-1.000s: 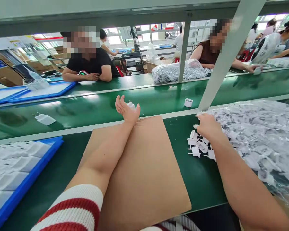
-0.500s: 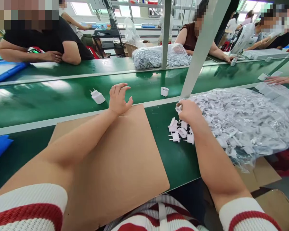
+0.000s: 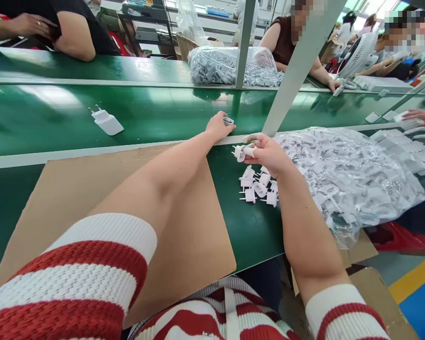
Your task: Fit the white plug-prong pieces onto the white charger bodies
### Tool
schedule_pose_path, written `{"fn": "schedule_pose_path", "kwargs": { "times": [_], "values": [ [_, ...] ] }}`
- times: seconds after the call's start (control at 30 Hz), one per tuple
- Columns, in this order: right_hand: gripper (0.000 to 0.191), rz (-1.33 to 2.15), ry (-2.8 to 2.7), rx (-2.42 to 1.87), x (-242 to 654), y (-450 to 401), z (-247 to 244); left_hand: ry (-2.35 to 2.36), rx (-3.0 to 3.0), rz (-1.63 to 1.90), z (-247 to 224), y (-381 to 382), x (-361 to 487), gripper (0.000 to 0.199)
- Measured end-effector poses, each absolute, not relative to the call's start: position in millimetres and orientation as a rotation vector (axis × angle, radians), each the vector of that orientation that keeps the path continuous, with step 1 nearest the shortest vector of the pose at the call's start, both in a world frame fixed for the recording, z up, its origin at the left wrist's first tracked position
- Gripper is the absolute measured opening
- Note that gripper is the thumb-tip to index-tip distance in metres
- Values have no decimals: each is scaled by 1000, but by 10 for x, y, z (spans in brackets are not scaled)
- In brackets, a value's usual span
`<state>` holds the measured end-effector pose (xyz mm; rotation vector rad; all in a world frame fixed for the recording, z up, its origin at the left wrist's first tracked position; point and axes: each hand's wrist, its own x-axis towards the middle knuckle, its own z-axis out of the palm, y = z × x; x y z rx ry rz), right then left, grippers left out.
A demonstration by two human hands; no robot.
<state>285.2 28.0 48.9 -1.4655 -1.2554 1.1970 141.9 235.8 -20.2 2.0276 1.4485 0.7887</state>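
My left hand [image 3: 219, 127] is closed round a small white charger housing [image 3: 228, 121] at the near edge of the green belt [image 3: 156, 113]. Just to the right, my right hand [image 3: 265, 152] pinches a white plug piece [image 3: 239, 153], its pins toward the left. Below my right hand, several loose white plug pieces [image 3: 259, 189] lie in a small pile on the green table. A white charger with two pins [image 3: 108, 123] rests on the belt at the left.
Brown cardboard [image 3: 194, 226] covers the table's middle. A clear bag of white parts [image 3: 347, 174] lies on the right, beside a slanted metal post [image 3: 297, 66]. Another filled bag [image 3: 212, 66] stands beyond the belt. Several people sit across, and a person's hand [image 3: 421, 118] is at far right.
My left hand has moved right and taken hold of the white housing. My right hand has lifted a plug piece and shifted left. The charger on the belt appears farther left as the view shifted.
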Motion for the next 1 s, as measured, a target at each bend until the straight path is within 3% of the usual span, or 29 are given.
{"fn": "schedule_pose_path", "kwargs": {
  "times": [0.07,0.17,0.53,0.77,1.0],
  "values": [
    [25,1354,-1165,-1366,2812,251,540,1453,2024,839,-202,2305,1337,57],
    [15,1426,-1149,-1306,2778,220,586,1370,2093,895,-164,2070,1046,55],
    [30,1616,-1339,-1116,2424,64,610,1146,1992,758,-31,283,-142,62],
    [44,1278,-1554,-1303,2246,9,477,984,2012,775,-83,211,-262,105],
    [26,990,-1636,-1337,2138,-38,475,998,1960,774,-36,178,-225,47]
  ]
}}
